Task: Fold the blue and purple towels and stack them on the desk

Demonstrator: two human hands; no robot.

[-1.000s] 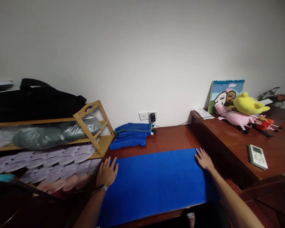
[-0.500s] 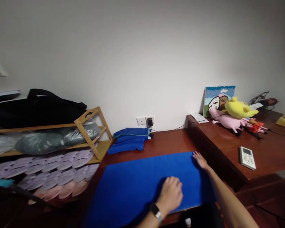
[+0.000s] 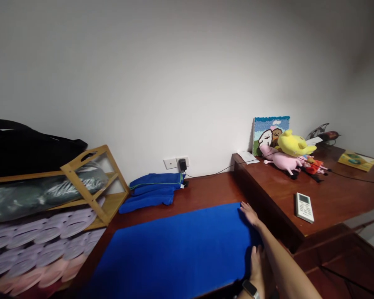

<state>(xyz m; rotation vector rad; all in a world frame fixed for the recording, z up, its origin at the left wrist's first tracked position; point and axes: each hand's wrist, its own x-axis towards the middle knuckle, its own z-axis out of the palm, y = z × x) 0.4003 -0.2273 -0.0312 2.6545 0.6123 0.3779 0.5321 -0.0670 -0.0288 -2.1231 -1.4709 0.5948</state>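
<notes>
A blue cloth (image 3: 177, 245) is spread flat on the reddish-brown wooden surface in front of me. My right hand (image 3: 250, 214) rests at its far right corner, fingers stretched out and lying flat. Lower down, at the cloth's right edge, is my left hand (image 3: 257, 265), a watch (image 3: 250, 288) on its wrist. My right forearm passes close beside it and hides part of it. Its visible fingers are extended and slightly apart. Behind the spread cloth, a stack of folded blue cloths (image 3: 152, 192) lies against the wall.
At left, a wooden rack (image 3: 104, 199) stands beside lilac slippers (image 3: 54, 228), with a black bag (image 3: 31, 149) on top. A raised brown cabinet (image 3: 333, 197) at right bears a white remote (image 3: 304, 207) and plush toys (image 3: 283, 161). A black plug (image 3: 182, 164) sits in the wall socket.
My left hand has moved from above the middle of the cloth to its right edge, near my right forearm. My right hand stays at the far corner. The view has turned right.
</notes>
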